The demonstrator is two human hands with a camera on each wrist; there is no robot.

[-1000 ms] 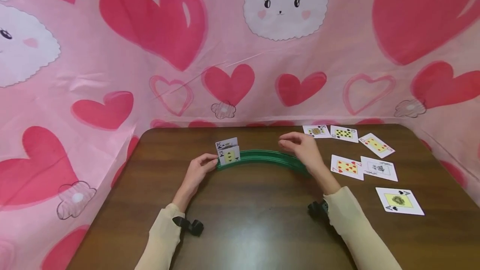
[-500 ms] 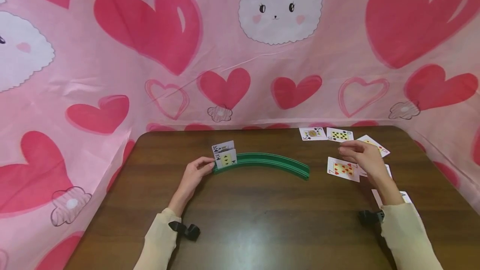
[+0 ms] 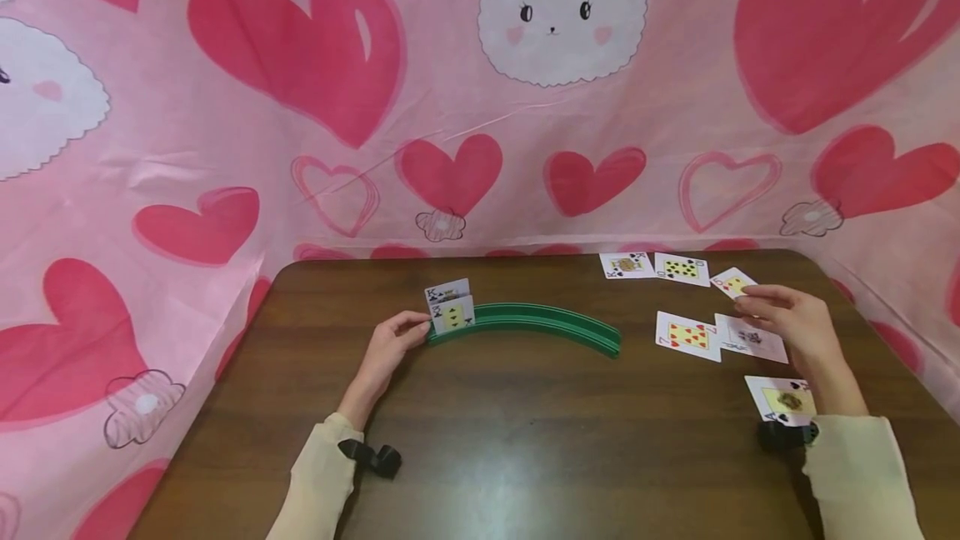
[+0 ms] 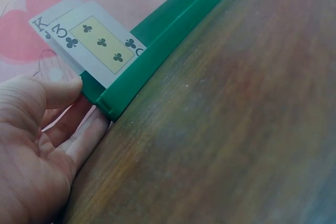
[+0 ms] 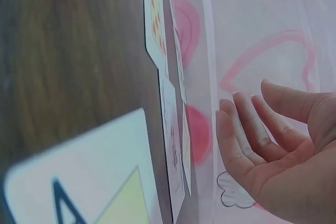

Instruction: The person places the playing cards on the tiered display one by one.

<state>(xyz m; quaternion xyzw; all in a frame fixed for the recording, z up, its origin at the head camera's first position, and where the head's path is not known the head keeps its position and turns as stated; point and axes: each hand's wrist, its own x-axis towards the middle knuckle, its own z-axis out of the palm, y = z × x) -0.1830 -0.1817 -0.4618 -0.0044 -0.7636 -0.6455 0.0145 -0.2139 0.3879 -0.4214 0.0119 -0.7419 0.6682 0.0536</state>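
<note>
My left hand [image 3: 390, 344] pinches the left end of a curved green playing card holder [image 3: 543, 319], thumb and fingers at its end in the left wrist view. A three of clubs [image 4: 100, 43] stands in the holder's slot, partly covering a king [image 4: 39, 23] behind it. My right hand [image 3: 802, 327] is over the loose cards at the right, fingers loosely bent and nothing between them in the right wrist view. It overlaps a six of diamonds [image 3: 729, 281] and a joker [image 3: 738, 333]. An ace of spades [image 3: 780, 401] lies partly behind the right wrist.
A second king [image 3: 626, 266] and a black ten [image 3: 682, 270] lie face up near the table's back edge. A seven of hearts [image 3: 687, 337] lies against the joker. Behind the brown wooden table [image 3: 510, 432] hangs a pink cloth [image 3: 525, 115] with hearts.
My right hand has moved from above the holder's right end rightward to the loose cards, uncovering that end. My left hand stays at the holder's left end.
</note>
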